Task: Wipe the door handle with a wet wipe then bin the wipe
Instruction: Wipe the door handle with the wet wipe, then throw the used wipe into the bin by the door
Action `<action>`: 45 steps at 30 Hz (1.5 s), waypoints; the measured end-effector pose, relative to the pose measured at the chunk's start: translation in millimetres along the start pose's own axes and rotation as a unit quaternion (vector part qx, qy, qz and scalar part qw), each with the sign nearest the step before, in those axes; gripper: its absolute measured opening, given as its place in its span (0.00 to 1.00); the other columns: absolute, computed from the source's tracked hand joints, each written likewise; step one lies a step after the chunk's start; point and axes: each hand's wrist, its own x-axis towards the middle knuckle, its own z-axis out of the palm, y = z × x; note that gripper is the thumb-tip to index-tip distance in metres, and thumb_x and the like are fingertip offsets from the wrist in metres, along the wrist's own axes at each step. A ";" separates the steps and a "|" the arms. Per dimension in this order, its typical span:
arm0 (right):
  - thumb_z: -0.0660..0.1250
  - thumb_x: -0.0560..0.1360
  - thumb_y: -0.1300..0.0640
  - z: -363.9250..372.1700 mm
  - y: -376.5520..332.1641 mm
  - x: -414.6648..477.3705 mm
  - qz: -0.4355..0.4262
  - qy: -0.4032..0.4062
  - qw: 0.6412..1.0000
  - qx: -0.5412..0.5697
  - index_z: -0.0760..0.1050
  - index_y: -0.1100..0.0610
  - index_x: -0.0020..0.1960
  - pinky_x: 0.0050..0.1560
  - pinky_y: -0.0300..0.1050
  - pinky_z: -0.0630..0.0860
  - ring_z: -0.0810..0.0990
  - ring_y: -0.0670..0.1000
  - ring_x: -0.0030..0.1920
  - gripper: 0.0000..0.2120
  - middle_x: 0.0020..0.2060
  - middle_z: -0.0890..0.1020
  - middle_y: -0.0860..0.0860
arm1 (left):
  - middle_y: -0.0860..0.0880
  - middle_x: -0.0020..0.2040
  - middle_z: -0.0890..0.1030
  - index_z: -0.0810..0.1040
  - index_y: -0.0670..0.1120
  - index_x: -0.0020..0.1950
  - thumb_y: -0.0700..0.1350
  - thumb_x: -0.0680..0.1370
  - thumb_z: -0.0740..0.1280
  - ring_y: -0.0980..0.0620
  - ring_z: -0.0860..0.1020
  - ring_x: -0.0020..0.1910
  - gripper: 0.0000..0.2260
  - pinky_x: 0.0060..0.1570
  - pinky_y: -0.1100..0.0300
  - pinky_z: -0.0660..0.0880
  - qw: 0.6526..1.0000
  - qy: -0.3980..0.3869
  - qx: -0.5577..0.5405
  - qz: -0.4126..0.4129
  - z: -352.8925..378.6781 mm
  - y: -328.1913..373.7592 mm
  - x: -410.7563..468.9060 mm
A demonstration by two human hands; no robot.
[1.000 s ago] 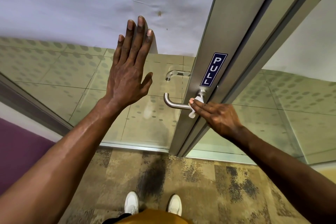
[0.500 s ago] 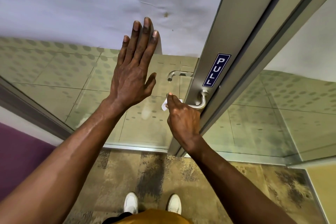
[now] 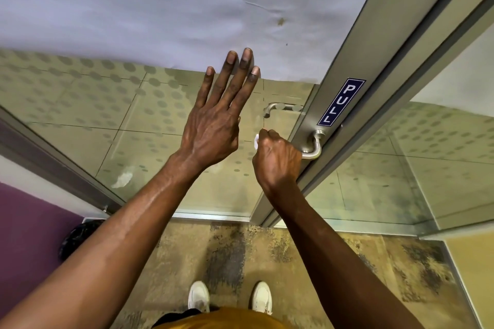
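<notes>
The right hand [image 3: 278, 160] is closed around the wet wipe [image 3: 256, 141], probably on the door handle [image 3: 312, 148], whose bar runs sideways mid-frame.

Your right hand [image 3: 278, 160] is fisted around the door handle [image 3: 314, 147], white wet wipe [image 3: 256, 141] poking out at the thumb side; your left hand [image 3: 216, 125] lies flat, fingers spread, on the glass door [image 3: 149, 125]

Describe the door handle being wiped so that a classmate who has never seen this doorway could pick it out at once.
Find the grey metal door stile carrying the blue PULL sign. Just below the sign, the brushed steel lever handle juts out, with the right hand closed over it holding a white wipe. The second handle sits behind the glass, untouched.
</notes>
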 end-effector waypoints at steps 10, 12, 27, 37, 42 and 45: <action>0.72 0.79 0.50 -21.3 -16.8 -19.8 0.048 0.140 0.951 0.271 0.88 0.49 0.57 0.40 0.46 0.82 0.86 0.50 0.42 0.09 0.50 0.89 0.50 | 0.39 0.90 0.62 0.69 0.40 0.85 0.50 0.84 0.71 0.39 0.58 0.91 0.32 0.89 0.32 0.51 0.987 -0.071 -0.113 -0.087 -23.1 4.9 -66.0; 0.74 0.77 0.47 -20.8 -25.5 -28.4 0.113 0.089 0.918 0.370 0.88 0.47 0.55 0.46 0.49 0.83 0.86 0.46 0.45 0.09 0.49 0.89 0.47 | 0.46 0.79 0.79 0.81 0.45 0.75 0.52 0.83 0.74 0.44 0.72 0.84 0.22 0.87 0.38 0.58 0.947 -0.078 -0.229 -0.210 -27.6 9.5 -85.8; 0.81 0.71 0.62 10.8 -81.6 -63.6 0.121 -0.256 0.761 0.583 0.87 0.56 0.51 0.32 0.33 0.75 0.84 0.45 0.34 0.09 0.38 0.88 0.60 | 0.49 0.53 0.92 0.90 0.47 0.57 0.46 0.79 0.81 0.61 0.89 0.53 0.08 0.54 0.68 0.76 0.556 -0.083 -0.592 -0.578 -59.9 -27.5 -181.4; 0.83 0.69 0.60 35.5 -108.7 -79.8 -0.007 -0.413 0.717 0.561 0.86 0.55 0.55 0.37 0.39 0.78 0.85 0.50 0.39 0.16 0.42 0.89 0.59 | 0.48 0.44 0.91 0.89 0.40 0.51 0.39 0.79 0.80 0.59 0.86 0.42 0.03 0.44 0.70 0.79 0.569 -0.022 -0.506 -0.648 -82.8 -26.2 -247.6; 0.81 0.72 0.57 55.5 -120.2 -91.7 -0.009 -0.453 0.707 0.543 0.88 0.54 0.52 0.40 0.44 0.78 0.86 0.49 0.39 0.09 0.42 0.90 0.58 | 0.42 0.47 0.89 0.87 0.32 0.55 0.35 0.80 0.78 0.58 0.84 0.42 0.07 0.45 0.72 0.80 0.548 0.051 -0.471 -0.689 -84.9 -15.1 -272.0; 0.81 0.72 0.59 67.0 -129.8 -100.7 -0.013 -0.471 0.701 0.535 0.88 0.57 0.49 0.37 0.42 0.77 0.83 0.46 0.34 0.06 0.40 0.89 0.59 | 0.44 0.45 0.89 0.87 0.33 0.55 0.36 0.80 0.78 0.61 0.85 0.40 0.06 0.43 0.74 0.78 0.535 0.074 -0.442 -0.716 -86.3 -8.1 -290.4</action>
